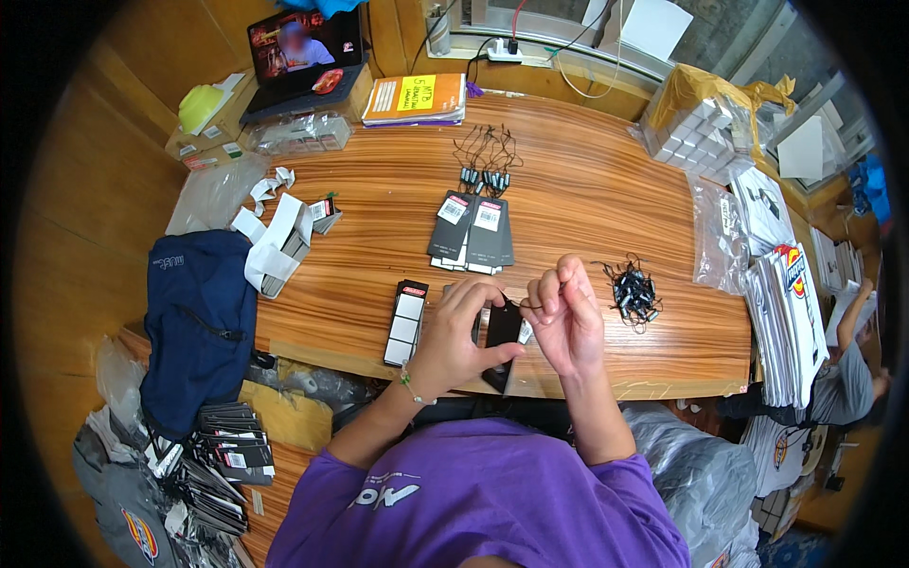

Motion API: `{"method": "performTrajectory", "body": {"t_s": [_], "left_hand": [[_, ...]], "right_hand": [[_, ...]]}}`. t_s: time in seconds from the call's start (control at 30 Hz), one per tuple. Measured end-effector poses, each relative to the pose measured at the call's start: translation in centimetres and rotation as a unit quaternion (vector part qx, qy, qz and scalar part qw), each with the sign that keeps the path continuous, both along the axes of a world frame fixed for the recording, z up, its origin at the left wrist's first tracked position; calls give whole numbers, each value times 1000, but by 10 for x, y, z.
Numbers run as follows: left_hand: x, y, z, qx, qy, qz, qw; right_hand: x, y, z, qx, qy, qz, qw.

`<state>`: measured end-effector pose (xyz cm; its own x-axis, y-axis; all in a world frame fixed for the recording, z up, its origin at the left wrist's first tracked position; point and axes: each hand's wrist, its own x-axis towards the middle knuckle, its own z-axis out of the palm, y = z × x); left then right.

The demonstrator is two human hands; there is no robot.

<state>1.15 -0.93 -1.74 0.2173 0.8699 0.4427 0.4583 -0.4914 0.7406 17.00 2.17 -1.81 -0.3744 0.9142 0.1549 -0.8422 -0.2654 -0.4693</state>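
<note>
My left hand point(454, 333) grips a black hang tag point(503, 327) near the table's front edge, thumb and fingers on its sides. Close beside it, the fingers of my right hand point(570, 317) are pinched on a thin black string point(522, 305) at the tag's top end. Left of my hands lies a stack of black tags with white panels point(407, 322). Farther back, strung grey tags point(489, 227) are fanned out, their cords pointing away from me. A heap of black tag strings point(634, 293) sits to the right of my right hand.
At the left are a paper-wrapped tag bundle point(282, 248) and a dark blue bag point(201, 327). A laptop point(308, 52) and an orange notebook point(414, 99) stand at the back. Wrapped small boxes point(699, 133) and stacked white packages point(788, 327) line the right. Another person point(847, 379) is at far right.
</note>
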Motion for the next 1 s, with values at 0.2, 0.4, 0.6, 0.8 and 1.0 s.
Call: {"method": "performTrajectory", "body": {"t_s": [0.2, 0.4, 0.6, 0.8, 1.0], "left_hand": [[4, 0, -15, -104, -107, -10, 989], [0, 3, -21, -175, -281, 31, 943], [-7, 3, -12, -186, -277, -29, 942], [-9, 4, -15, -159, -195, -25, 967], [-8, 7, -10, -125, -212, -2, 969]], "right_hand": [[1, 2, 3, 21, -18, -19, 999], [9, 12, 9, 21, -22, -68, 997], [10, 11, 10, 20, -30, -73, 997], [14, 13, 10, 39, -22, -68, 997], [16, 1, 7, 131, -309, -69, 939]]}}
